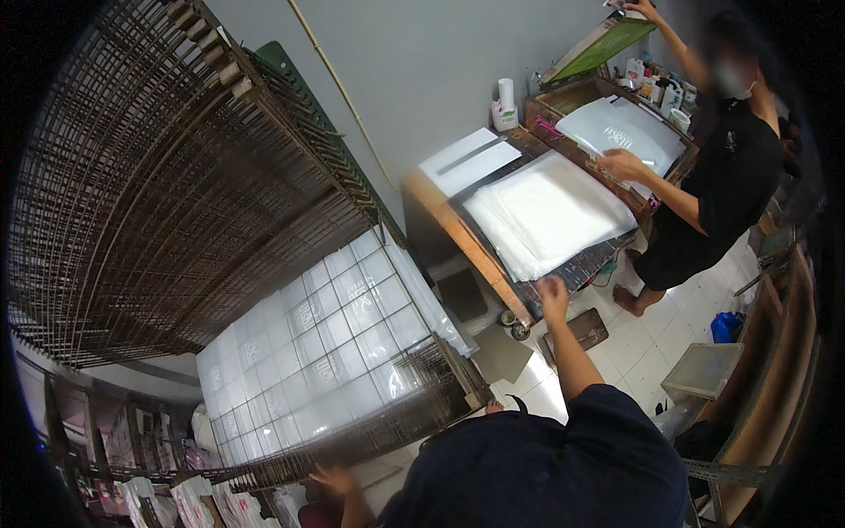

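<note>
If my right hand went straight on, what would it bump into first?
Your right hand would probably meet the pale stack of plastic sheets on the table, though the hand's height is unclear.

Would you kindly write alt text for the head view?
A person's right hand is by the edge of a table bearing pale plastic sheets; their left hand is near a wire rack holding printed sheets. A co-worker has one hand at a tilted green frame.

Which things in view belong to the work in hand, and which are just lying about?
Seemingly in use:
- stack of whitish sheets, near the right hand
- wire rack, near the left hand
- printed sheets on that rack
- raised green screen

Seemingly lying about:
- blue bundle
- green-labelled white bottle
</note>
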`<state>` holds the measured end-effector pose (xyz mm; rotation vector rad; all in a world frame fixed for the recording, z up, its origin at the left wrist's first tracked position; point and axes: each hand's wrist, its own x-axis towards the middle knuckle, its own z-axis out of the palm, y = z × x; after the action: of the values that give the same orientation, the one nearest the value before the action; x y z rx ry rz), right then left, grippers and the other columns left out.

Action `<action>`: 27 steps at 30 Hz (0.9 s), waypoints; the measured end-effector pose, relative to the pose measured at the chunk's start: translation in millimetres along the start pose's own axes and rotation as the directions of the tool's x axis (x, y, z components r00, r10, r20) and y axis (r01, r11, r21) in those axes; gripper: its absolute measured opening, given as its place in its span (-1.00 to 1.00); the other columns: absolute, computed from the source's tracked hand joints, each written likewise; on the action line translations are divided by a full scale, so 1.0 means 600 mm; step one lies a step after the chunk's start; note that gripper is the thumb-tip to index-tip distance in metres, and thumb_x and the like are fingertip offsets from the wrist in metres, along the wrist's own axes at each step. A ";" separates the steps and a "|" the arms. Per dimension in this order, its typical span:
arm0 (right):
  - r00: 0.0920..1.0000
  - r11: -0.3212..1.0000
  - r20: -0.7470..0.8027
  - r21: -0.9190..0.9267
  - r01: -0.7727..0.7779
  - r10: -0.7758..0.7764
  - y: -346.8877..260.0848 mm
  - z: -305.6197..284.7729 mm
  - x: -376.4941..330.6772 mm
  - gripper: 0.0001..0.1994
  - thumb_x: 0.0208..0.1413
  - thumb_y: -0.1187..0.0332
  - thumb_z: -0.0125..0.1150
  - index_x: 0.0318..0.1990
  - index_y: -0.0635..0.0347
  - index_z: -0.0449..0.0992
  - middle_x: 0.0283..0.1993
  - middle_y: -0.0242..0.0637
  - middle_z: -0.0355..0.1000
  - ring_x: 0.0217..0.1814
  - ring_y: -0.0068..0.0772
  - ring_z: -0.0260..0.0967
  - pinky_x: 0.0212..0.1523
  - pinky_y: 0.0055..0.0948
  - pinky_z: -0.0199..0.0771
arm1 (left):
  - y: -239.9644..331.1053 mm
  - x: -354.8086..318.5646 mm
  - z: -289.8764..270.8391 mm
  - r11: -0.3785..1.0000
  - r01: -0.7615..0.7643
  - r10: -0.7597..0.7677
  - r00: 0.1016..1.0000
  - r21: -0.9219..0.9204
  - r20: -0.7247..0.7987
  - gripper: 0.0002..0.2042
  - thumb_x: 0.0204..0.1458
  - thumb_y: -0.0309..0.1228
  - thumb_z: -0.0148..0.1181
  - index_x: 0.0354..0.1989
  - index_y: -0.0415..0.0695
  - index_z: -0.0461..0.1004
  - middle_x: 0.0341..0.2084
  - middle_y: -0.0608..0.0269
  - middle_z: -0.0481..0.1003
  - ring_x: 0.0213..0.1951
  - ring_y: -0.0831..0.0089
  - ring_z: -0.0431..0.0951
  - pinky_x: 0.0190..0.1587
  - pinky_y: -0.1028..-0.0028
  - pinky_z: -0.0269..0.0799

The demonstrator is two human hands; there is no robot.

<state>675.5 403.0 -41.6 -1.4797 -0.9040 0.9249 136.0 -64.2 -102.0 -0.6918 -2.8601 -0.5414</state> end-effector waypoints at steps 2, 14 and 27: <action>0.963 0.862 -0.025 0.453 -0.227 0.267 -0.024 0.005 0.047 -0.41 0.02 -0.15 -0.04 0.08 0.08 0.25 0.01 -0.23 0.29 -0.02 -0.34 0.25 0.00 -0.21 0.19 | -0.033 0.002 -0.005 0.995 -0.076 0.077 0.997 -0.068 0.014 -0.51 0.12 -0.37 -0.15 0.26 -0.02 -0.03 0.26 -0.09 -0.31 0.24 -0.07 -0.09 0.07 0.18 0.24; 0.939 0.004 0.122 0.991 -0.130 0.321 -0.065 0.027 0.127 0.03 -0.29 -0.59 -0.45 0.29 -0.09 -0.09 0.31 -0.16 0.00 0.33 -0.03 -0.06 0.24 0.09 -0.17 | -0.006 -0.042 -0.075 0.994 0.073 -0.069 0.996 -0.077 0.055 -0.44 0.12 -0.07 -0.10 0.26 0.00 -0.01 0.19 -0.10 -0.17 0.20 -0.06 0.02 0.12 0.15 0.20; 0.927 0.614 -0.122 0.778 -0.133 0.356 -0.139 0.075 0.122 -0.52 -0.10 0.64 -0.10 0.05 0.10 0.15 -0.02 -0.13 0.20 -0.03 -0.20 0.26 0.01 -0.15 0.37 | 0.332 0.023 -0.251 0.863 -0.277 0.249 0.961 -0.422 -0.123 -0.58 0.06 -0.42 0.07 0.08 -0.29 0.19 -0.05 0.03 0.25 -0.02 0.24 0.30 -0.03 0.32 0.31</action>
<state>659.7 495.2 32.9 -0.9386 -0.0357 1.0928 226.0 49.4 101.9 -1.0891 -2.5349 -1.1517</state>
